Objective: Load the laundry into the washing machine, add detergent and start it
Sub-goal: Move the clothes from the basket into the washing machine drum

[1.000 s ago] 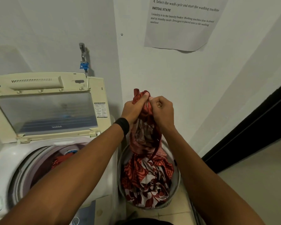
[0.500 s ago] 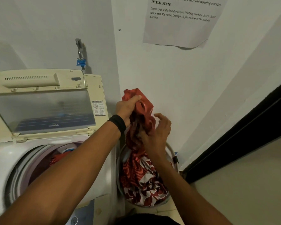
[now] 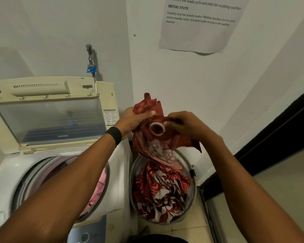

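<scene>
Left: white top-loading washing machine [image 3: 7, 172], lid up, pink fabric [image 3: 100, 181] in the drum. Left hand [image 3: 133, 120] grip is clenched on the bunched top of a red-and-white patterned cloth [image 3: 153, 144]. Right hand [image 3: 188, 125] pinches a fold beside it. The cloth hangs into the round grey laundry basket [image 3: 193, 188], right of the machine. It looks soft, light and floppy, so the tail will probably drag; best to gather it lower down.

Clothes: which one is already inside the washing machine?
The pink cloth, down in the drum; the red patterned cloth is held up above the basket.
</scene>
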Available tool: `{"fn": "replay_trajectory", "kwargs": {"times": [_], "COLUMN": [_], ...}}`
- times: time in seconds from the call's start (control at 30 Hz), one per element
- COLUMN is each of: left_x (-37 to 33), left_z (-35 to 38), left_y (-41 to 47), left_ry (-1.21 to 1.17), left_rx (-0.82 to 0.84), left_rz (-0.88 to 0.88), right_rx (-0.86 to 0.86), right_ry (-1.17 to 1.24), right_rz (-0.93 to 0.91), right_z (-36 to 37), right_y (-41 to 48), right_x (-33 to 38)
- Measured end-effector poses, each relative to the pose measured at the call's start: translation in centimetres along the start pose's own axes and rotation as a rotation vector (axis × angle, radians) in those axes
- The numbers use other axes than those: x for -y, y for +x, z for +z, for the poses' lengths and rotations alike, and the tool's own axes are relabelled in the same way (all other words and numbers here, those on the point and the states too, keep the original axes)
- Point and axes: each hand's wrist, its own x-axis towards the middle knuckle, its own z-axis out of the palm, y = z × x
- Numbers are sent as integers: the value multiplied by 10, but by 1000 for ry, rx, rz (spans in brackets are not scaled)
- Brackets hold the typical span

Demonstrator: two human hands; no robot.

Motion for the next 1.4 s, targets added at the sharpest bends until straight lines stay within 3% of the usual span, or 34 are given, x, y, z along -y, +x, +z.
{"fn": "replay_trajectory", "kwargs": {"times": [0.13,0.27,0.43,0.53,0.63,0.77,0.93,1.07,1.13,1.23,1.4], "left_x": [3,11,12,7,2,-7,-17,-17,-19,-21,-18], "left_z": [-9,2,0,8,15,3,18,45,49,45,47], "left_y": [-10,-9,-10,-7,-3,6,7,0,-2,-2,-1], "left_ry": [16,13,0,114,44,10,84,-89,-186,-83,-139], "left_rx": [192,58,195,114,-57,-183,-264,-123,-33,34,-160], "left_rz": [-30,-20,-53,-1,23,72,140,114,112,132,86], "right_rx": [-40,-163,-338,-364,-308,-46,-273,-444,-456,-417,-320], "right_ry": [36,148,100,131,113,-154,274,243,315,528,549], "right_rz": [3,35,144,166,186,377,426,370,329,265,188], "right_z": [-3,22,38,37,24,-9,-32,-11,-1,5,6], "right_y": [14,17,14,15,15,-1,-6,4,4,-1,-5], "right_x": [-5,8,16,20,20,-3,9,40,50,56,55]}}
